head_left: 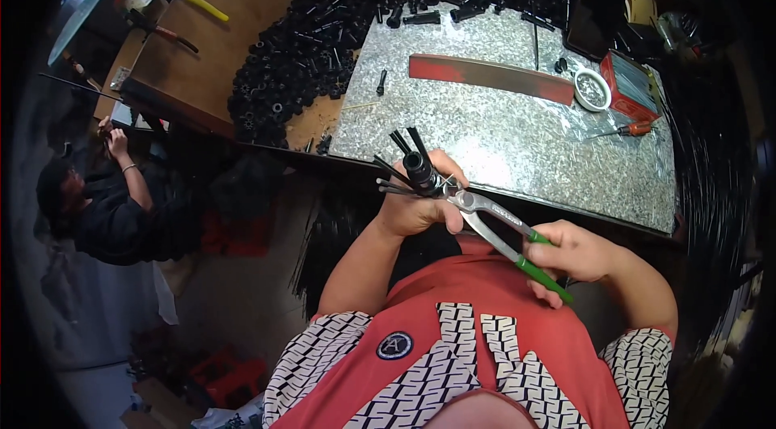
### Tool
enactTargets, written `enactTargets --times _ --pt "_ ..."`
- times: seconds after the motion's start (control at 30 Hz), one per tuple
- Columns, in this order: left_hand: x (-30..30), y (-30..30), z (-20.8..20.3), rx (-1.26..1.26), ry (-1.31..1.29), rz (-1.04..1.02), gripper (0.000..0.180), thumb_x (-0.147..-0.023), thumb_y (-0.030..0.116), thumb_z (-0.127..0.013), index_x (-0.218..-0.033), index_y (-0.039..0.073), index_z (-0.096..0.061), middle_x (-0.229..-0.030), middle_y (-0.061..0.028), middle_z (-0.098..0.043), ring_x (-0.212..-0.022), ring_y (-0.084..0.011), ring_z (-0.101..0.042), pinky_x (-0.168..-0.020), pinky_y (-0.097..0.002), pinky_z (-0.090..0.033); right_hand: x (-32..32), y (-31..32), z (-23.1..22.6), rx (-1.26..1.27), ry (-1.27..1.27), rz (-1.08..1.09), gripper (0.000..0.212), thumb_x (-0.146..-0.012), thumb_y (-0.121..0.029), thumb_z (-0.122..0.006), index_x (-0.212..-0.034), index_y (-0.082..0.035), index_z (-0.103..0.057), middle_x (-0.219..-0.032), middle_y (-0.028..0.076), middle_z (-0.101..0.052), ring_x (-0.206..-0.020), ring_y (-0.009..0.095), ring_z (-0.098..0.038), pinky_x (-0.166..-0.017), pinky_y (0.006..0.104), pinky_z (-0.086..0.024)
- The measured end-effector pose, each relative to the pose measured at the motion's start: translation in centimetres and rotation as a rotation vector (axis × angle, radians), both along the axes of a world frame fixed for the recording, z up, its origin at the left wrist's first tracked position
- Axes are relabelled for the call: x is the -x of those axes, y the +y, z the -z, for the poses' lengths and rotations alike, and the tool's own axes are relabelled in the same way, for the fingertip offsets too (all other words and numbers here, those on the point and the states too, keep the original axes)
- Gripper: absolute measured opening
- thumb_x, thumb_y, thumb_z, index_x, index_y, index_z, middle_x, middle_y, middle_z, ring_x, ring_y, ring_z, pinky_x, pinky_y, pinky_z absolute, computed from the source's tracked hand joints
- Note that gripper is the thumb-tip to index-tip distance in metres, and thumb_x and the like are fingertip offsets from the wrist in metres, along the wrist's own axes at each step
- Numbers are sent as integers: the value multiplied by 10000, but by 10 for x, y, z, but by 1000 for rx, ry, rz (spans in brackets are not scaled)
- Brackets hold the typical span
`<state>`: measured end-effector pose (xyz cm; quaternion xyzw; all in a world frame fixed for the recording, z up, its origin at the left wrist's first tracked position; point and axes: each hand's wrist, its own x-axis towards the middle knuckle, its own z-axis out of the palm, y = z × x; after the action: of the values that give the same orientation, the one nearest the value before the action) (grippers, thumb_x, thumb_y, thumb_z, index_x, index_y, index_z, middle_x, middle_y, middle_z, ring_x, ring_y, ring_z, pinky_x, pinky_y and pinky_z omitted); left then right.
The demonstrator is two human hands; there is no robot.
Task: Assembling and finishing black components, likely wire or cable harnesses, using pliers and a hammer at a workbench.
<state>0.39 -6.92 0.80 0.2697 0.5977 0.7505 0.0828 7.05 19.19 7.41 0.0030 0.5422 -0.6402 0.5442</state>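
In my left hand (414, 212) is a black tubular part (417, 170) with several thin black rods fanning out of it. The hollow end of the tube points up and away from me, and the fingers are wrapped round its lower side. My right hand (572, 251) grips pincers (543, 279) by their green handles, which stand somewhat apart. The metal head of the pincers rests against the part, close to the left thumb. What lies between the jaws is too small to tell. Both hands are held just in front of the table's near edge.
A speckled stone tabletop (485, 134) carries a red-brown metal strip (491, 80), a white bowl (592, 90), a red box (629, 90) and an orange-handled screwdriver (634, 129). Black plastic parts (323, 33) are heaped behind. Another person (109, 195) sits at far left.
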Motion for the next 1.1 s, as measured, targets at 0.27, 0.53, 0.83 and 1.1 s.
enactTargets --times 0.27,0.53,0.83,1.1 --pt "2 16 7 -31 -50 -227 488 -546 203 -915 -861 45 -577 -713 46 -534 -658 -48 -483 -589 -209 -375 -1 -16 18 -721 1775 206 260 -898 -136 -546 -1099 23 -499 -736 130 -557 -666 255 -575 -630 363 -458" --pt "3 12 -3 -20 -20 7 551 -512 239 -921 -901 31 -590 -692 52 -530 -648 -41 -482 -581 -204 -367 0 15 9 36 -44 5 363 -977 -315 -427 -942 26 -546 -689 115 -619 -543 192 -629 -509 273 -515" --pt "4 13 -2 -60 -68 -126 537 -531 274 -914 -879 44 -575 -743 36 -528 -689 -58 -496 -604 -212 -384 2 -2 19 -725 1892 78 234 -907 -150 -569 -1041 27 -495 -937 192 -587 -743 298 -606 -677 376 -489" --pt "3 6 -5 -59 -130 17 492 -508 275 -917 -825 31 -630 -730 22 -578 -661 -58 -506 -592 -207 -396 6 11 15 -72 166 -66 261 -920 -231 -532 -960 27 -532 -707 107 -618 -541 178 -618 -533 289 -502"
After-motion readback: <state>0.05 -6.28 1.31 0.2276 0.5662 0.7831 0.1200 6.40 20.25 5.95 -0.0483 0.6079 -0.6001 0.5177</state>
